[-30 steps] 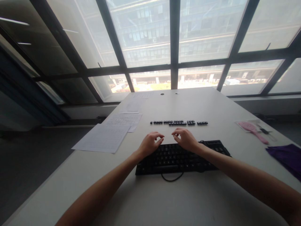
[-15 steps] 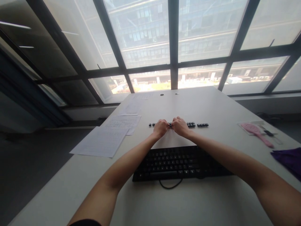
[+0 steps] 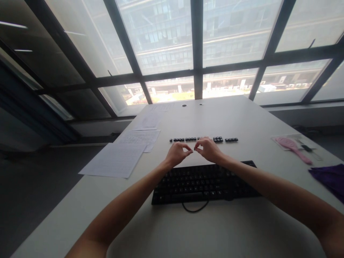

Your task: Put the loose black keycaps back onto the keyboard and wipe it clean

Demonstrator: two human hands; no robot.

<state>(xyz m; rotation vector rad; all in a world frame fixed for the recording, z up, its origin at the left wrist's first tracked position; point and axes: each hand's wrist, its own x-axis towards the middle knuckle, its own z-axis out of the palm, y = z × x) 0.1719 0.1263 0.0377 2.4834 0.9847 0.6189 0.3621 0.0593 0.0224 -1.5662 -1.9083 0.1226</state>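
Note:
My left hand (image 3: 177,154) is in a pinch, thumb against forefinger, with a tiny dark keycap just showing at the tips. Close beside it, my right hand (image 3: 209,149) pinches another small black keycap (image 3: 195,148). Both hands hover between a row of loose keycaps (image 3: 191,139) on the desk and the black keyboard (image 3: 188,186), whose top edge lies just below the wrists. Part of the row behind my right hand is hidden, and my right forearm covers some of the keyboard's right side.
Sheets of paper (image 3: 115,159) lie along the desk's left side. On the right are a pink hairbrush (image 3: 291,146), a small black item with a cord (image 3: 306,148) and a purple cloth (image 3: 328,177). The keyboard's cable (image 3: 195,210) loops out in front. Windows stand beyond the desk.
Both hands have come back from the row of keycaps toward the keyboard, each with a small keycap in its fingertips. More of the row now shows.

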